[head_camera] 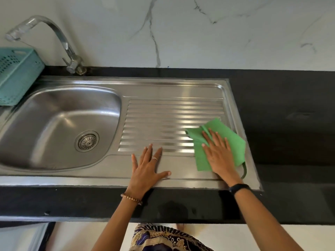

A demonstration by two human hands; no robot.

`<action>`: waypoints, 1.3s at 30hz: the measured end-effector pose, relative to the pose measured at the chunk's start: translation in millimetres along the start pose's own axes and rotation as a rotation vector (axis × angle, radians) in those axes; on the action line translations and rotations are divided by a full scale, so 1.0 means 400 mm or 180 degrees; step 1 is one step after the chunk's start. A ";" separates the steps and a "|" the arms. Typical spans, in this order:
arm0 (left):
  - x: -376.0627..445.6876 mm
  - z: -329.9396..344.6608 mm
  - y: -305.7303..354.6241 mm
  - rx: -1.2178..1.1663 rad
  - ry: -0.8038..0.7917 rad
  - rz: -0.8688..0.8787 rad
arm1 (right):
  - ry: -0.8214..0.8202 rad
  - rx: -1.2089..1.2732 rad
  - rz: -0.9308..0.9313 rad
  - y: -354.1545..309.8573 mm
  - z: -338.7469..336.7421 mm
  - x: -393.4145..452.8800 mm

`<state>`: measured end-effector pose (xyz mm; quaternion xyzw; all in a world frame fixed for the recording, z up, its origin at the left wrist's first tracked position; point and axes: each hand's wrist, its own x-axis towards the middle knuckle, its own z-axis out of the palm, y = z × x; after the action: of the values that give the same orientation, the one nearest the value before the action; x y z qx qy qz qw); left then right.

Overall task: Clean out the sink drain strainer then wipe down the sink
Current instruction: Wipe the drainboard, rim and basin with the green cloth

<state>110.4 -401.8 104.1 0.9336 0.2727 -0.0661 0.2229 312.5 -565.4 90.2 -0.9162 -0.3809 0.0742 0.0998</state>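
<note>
A stainless steel sink [54, 113] fills the left of the view, with the round drain strainer [87, 141] seated in its bottom. To its right lies the ribbed draining board [163, 113]. My right hand [220, 156] presses flat on a green cloth [235, 142] at the board's right end, fingers spread. My left hand [147, 167] rests flat on the board's smooth front rim, fingers apart, holding nothing.
A curved chrome tap [59, 38] stands behind the basin. A teal plastic basket [16, 75] sits at the far left, overlapping the sink's corner. Black countertop [281, 124] surrounds the sink; a white marble wall rises behind.
</note>
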 end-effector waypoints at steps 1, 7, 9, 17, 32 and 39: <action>-0.002 0.007 0.009 0.0058 -0.0020 0.0002 | 0.0035 0.0013 0.0137 0.035 -0.013 -0.010; -0.012 0.020 0.021 0.0225 0.0088 -0.0017 | -0.0045 -0.0152 0.0434 -0.037 0.003 -0.035; -0.015 0.028 0.033 0.0136 0.0148 -0.0009 | -0.0146 -0.0016 0.0117 -0.122 0.028 -0.041; 0.002 0.046 0.081 -0.0018 0.0089 0.0119 | -0.0179 -0.0108 -0.0306 -0.117 0.035 -0.060; -0.038 -0.008 -0.052 -0.0158 0.0277 -0.0255 | -0.0136 0.0073 0.0402 -0.024 -0.015 -0.123; -0.062 -0.063 -0.186 -0.0130 0.0419 -0.0851 | -0.0395 0.0155 -0.0223 -0.188 0.040 -0.080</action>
<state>49.4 -346.0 104.5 0.8865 0.4099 -0.0284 0.2126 235.2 -534.3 94.8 -0.8933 -0.4162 0.1365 0.1007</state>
